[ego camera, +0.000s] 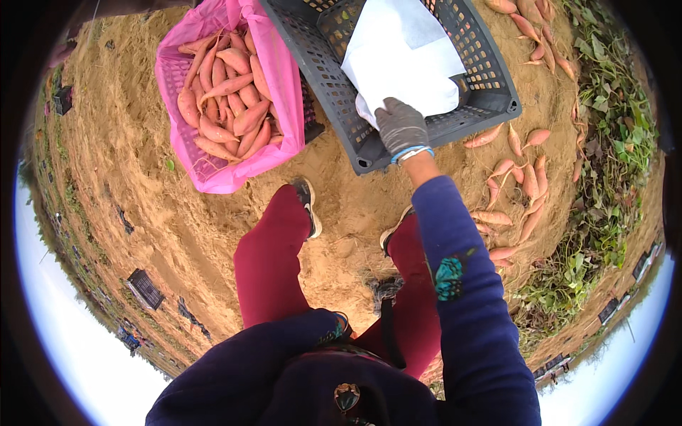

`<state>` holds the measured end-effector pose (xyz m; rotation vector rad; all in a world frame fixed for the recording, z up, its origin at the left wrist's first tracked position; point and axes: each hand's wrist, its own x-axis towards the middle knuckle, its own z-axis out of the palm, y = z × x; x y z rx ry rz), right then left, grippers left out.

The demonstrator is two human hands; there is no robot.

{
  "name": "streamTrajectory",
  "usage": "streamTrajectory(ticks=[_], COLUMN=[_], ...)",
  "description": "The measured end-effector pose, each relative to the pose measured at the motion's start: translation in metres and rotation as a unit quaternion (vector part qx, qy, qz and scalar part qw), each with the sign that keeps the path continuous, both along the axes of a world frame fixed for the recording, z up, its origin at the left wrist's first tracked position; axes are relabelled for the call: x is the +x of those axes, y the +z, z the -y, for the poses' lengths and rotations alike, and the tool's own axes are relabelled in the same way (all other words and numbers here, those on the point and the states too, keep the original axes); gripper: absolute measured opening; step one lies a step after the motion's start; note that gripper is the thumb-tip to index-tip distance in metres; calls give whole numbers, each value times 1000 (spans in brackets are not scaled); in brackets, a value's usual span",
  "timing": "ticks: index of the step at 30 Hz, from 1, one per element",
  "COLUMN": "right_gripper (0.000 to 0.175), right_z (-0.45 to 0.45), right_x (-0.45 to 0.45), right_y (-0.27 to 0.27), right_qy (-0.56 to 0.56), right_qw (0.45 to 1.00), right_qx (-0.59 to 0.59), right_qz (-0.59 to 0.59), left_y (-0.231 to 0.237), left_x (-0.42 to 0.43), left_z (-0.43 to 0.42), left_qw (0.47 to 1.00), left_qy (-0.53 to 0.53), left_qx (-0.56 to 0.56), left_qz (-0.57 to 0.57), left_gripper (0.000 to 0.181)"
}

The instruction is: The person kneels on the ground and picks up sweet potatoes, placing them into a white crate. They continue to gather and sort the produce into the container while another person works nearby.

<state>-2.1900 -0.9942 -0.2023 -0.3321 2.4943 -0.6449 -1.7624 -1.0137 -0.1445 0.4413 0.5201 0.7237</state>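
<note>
My right hand (pixel 402 125), in a dark grey knit glove, reaches over the near wall of a black plastic crate (pixel 367 160). Its fingers are curled onto the near edge of a white sheet (pixel 402 64), which lies loosely folded inside the crate and covers much of its bottom. Whether the sheet is paper or thin cloth I cannot tell. My left hand is hidden; only its blue sleeve (pixel 266 341) shows, bent across my lap. Left of the black crate stands a crate lined with a pink plastic bag (pixel 287 106), filled with sweet potatoes (pixel 229 101).
Loose sweet potatoes (pixel 530 181) lie on the sandy soil (pixel 346 266) to the right. Beyond them runs a row of cut green vines (pixel 613 122). My shoes (pixel 309 205) stand just short of the crates. Another black crate (pixel 145 289) sits farther off at left.
</note>
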Motion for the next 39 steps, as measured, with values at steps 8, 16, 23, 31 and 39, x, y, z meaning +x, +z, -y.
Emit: streamTrajectory(ticks=[8,16,23,31,39], right_gripper=[44,36,26,34,23], right_z=[-59,-85,-79,-28,-69], right_x=[-49,-38,-11,-59,40], right_y=[-17,98,286,356,165], right_qy=[-146,-36,108,-18,-16], right_qw=[970,940,857,862,945], right_qx=[-158,-239,-478,-290,-242], right_qz=[110,-241,-155,-416,-218], left_y=[-92,0,20,25,35], left_x=[-109,-287,-354,-331,-345], left_z=[-22,97,141,130,104], left_qw=[969,415,213,275,430], left_qy=[0,742,503,564,892], left_qx=[59,-67,-181,-151,-121], left_qz=[-240,-521,-818,-764,-72], left_gripper=[51,22,90,51,29])
